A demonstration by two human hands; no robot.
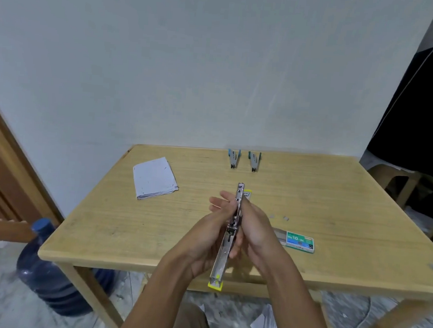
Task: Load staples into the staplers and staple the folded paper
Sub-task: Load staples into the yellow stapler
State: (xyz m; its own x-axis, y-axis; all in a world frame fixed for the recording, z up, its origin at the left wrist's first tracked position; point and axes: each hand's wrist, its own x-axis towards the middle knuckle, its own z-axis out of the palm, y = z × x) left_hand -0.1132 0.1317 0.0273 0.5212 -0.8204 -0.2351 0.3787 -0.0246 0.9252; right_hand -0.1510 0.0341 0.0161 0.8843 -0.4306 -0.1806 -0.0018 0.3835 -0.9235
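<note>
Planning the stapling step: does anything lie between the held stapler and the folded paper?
Nothing visible: only bare table lies between the stapler and the folded paper.

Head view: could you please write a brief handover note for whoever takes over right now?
Left hand cradles the yellow stapler, fingers straight; right hand grips it, swung open above the table. Staple box lies open to the right; folded paper far left; blue stapler and green stapler at the far edge. Done: stapler opened. Left: load staples, staple paper; the others' loading cannot be told.
</note>
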